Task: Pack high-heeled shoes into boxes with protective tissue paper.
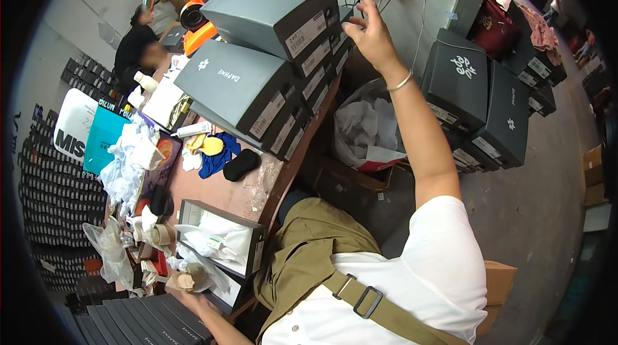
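My right hand (372, 33) is raised with its fingers apart, just right of a stack of dark grey shoe boxes (273, 10). Nothing shows in it. Down at the lower left, my left hand (182, 285) is closed around a beige round-ended thing (187, 280), partly wrapped in something clear; its exact kind is unclear. Beside that hand stands an open grey shoe box (255, 251) lined with white tissue paper (222, 239). Its lower part or lid, also with white paper, lies against my left wrist.
The pink worktable (209, 194) carries crumpled white paper (129, 161), a blue cloth (219, 155), a black pad (242, 165) and a white tube (192, 129). A paper-filled bag (367, 123) and more shoe boxes (454, 78) stand right. Another person (135, 49) sits across the table.
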The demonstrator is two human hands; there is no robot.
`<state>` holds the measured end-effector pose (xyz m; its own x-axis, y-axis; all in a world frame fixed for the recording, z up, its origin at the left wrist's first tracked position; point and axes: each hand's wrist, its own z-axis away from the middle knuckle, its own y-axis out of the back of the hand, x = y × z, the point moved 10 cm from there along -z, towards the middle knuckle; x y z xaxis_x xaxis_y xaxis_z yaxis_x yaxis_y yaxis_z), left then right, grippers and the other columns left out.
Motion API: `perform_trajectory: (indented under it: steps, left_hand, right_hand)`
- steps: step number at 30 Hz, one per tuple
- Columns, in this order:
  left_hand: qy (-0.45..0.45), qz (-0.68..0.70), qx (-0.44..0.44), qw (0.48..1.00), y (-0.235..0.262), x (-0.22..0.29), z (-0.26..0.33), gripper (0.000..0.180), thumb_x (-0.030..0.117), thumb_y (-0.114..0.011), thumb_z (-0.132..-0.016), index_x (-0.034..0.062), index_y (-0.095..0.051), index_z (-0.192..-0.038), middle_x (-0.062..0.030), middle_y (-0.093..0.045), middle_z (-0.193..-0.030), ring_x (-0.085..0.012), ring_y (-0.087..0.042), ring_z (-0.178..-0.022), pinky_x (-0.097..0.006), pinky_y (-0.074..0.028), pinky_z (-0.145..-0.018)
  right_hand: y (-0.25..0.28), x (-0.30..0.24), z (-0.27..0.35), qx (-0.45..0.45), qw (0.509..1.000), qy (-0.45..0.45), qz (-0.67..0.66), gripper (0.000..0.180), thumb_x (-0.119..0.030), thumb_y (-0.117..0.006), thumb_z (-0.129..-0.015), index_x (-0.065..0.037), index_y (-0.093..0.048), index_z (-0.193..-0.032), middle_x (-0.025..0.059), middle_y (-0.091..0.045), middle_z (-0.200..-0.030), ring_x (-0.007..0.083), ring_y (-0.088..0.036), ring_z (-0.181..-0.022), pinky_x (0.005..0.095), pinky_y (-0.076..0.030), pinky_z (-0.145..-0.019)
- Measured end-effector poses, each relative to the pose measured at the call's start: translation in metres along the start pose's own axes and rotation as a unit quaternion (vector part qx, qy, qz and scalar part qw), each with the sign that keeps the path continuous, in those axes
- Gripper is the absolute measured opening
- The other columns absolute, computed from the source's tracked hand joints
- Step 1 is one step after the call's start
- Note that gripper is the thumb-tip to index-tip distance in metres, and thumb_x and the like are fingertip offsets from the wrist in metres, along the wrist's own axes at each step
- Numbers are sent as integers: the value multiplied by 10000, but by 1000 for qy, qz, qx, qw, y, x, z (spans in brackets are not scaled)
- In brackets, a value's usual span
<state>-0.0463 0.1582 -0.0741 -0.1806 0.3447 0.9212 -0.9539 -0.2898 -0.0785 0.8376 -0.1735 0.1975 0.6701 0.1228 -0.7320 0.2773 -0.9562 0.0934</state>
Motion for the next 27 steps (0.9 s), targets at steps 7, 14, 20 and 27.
perform_trajectory:
  steps: [7, 14, 20, 27]
  left_hand:
    - [-345, -159, -253, 890, -289, 161, 219, 400, 243, -479, -981, -9, -471, -1291, -124, -549, -1228, -209, -514, -1157, -337, -414, -971]
    - [-241, -213, -522, 790, -610, 134, 322, 667, 499, -415, -975, -4, -342, -1408, -175, -401, -1402, -263, -418, -1290, -389, -345, -1064]
    - [-56, -245, -523, 815, -709, 97, 366, 910, 675, -602, -773, 86, -340, -1416, -176, -419, -1317, -333, -430, -1221, -513, -349, -1016]
    - [-39, -210, -494, 843, -721, 94, 354, 613, 532, -719, -721, 198, -560, -1210, -26, -564, -1170, -202, -487, -1119, -520, -308, -1000]
  right_hand:
    - [-49, 27, -42, -163, 985, -7, -47, 802, -82, -672, -755, -92, -277, -1452, 208, -521, -1273, 256, -547, -1133, 338, -446, -956]
    - [-45, 18, -42, -218, 975, -40, 11, 573, -147, -697, -841, -18, -443, -1339, 96, -667, -1027, 141, -624, -906, 291, -499, -823]
    - [8, 118, -51, -1, 986, -167, -1, 380, -248, -665, -865, 13, -611, -1136, 123, -686, -993, 153, -652, -877, 275, -513, -763]
    - [-24, 314, 0, 70, 889, -444, -86, 644, -509, -736, -745, 60, -644, -1032, 207, -658, -1027, 237, -634, -968, 347, -494, -817]
